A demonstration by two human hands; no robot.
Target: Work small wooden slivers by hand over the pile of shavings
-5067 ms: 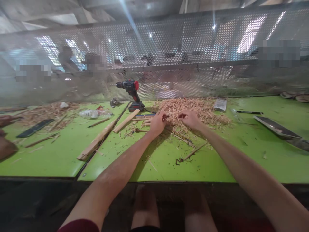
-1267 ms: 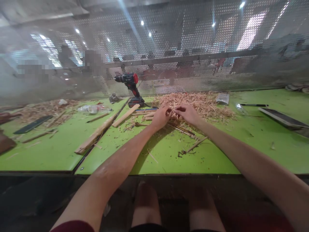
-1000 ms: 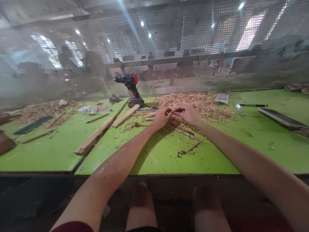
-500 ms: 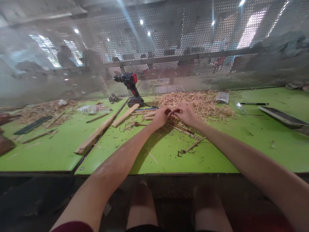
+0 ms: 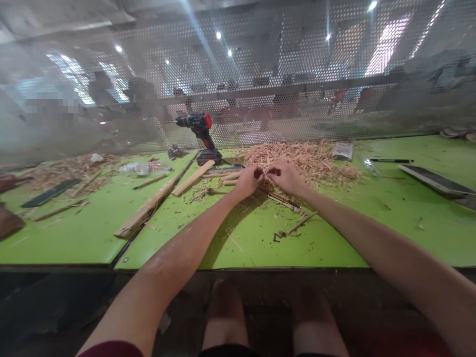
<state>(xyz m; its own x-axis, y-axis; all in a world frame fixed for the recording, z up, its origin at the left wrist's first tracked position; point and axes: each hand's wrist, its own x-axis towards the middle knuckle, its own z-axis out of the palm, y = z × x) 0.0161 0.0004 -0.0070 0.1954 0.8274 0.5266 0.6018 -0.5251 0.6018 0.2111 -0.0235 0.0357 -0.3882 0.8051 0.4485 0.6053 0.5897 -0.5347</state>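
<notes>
My left hand (image 5: 249,180) and my right hand (image 5: 285,175) meet fingertip to fingertip above the green table (image 5: 260,243). Both are closed in a pinch; whatever lies between the fingers is too small to make out. Right behind them spreads a heap of pale wood shavings (image 5: 316,161). Several thin wooden strips (image 5: 286,201) lie just below my right hand, with a short stick (image 5: 302,222) nearer to me. Small wood pieces (image 5: 230,178) rest beside my left hand.
A cordless drill (image 5: 201,134) stands upright at the back. Left of my arms lie a long wooden board (image 5: 145,210), a flat wood slat (image 5: 193,178) and a plastic bottle (image 5: 141,168). A phone-like flat slab (image 5: 437,179) is at the right. Another person's hand (image 5: 9,220) shows at the left edge.
My fingertips have drawn slightly apart, with my right hand turned a little. My knees have shifted closer together. The things on the table stay put.
</notes>
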